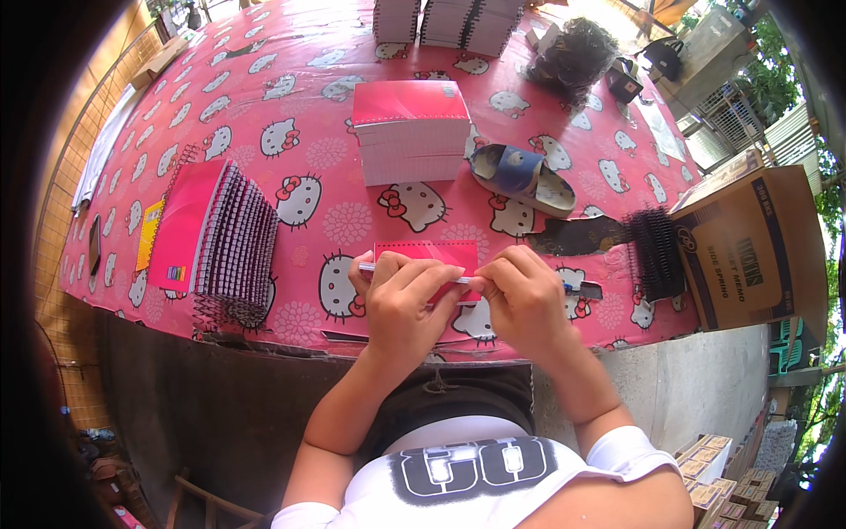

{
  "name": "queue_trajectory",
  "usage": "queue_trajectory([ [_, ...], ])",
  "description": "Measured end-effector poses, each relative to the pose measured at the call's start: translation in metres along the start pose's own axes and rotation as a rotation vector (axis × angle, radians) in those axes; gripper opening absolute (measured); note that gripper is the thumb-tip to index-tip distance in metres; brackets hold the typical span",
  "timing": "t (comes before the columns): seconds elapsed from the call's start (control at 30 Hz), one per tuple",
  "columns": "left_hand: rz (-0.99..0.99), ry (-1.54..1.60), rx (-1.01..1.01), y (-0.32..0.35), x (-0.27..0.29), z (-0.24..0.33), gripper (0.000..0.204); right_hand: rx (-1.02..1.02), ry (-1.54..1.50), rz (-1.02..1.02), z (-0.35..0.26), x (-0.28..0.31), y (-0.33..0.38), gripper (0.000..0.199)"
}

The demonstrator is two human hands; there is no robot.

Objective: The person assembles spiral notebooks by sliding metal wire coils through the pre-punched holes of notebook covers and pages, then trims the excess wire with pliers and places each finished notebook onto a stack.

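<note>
Close to the table's front edge, my left hand is closed around a thin paper pad, whose white page edge shows between my hands. My right hand pinches at the right end of that pad; whatever its fingertips hold is too small to make out. Just beyond my fingers lies a pink cover with a row of punched holes along its far edge. Farther off stands a tall stack of unbound pads with a pink punched cover on top. To the left, pink spiral notebooks are piled with their black coils facing right.
A blue slipper lies right of the unbound stack. Black spiral coils stand against a brown carton on the right. More spiral notebooks and a dark plastic bundle sit at the back. A phone rests far left.
</note>
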State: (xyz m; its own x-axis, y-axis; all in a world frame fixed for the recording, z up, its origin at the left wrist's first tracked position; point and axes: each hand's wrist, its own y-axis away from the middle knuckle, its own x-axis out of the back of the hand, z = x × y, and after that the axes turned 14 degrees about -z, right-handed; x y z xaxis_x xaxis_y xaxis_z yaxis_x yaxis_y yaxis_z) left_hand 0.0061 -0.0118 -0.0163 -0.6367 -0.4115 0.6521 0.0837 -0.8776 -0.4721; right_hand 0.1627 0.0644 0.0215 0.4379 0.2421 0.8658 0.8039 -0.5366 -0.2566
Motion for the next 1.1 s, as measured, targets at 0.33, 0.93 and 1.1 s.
queue_trajectory([
  [0.33,-0.046,0.081,-0.034,-0.008,0.002,0.007,0.029,-0.598,0.427,-0.191,0.127,0.042,-0.022,0.037],
  [0.93,-0.023,0.177,0.067,-0.009,0.01,-0.01,0.038,-0.268,-0.305,-0.479,0.046,0.05,-0.026,0.028],
  [1.1,-0.004,0.596,0.232,0.005,0.004,-0.028,0.035,-0.011,-0.82,-0.13,0.088,0.017,-0.019,0.024],
])
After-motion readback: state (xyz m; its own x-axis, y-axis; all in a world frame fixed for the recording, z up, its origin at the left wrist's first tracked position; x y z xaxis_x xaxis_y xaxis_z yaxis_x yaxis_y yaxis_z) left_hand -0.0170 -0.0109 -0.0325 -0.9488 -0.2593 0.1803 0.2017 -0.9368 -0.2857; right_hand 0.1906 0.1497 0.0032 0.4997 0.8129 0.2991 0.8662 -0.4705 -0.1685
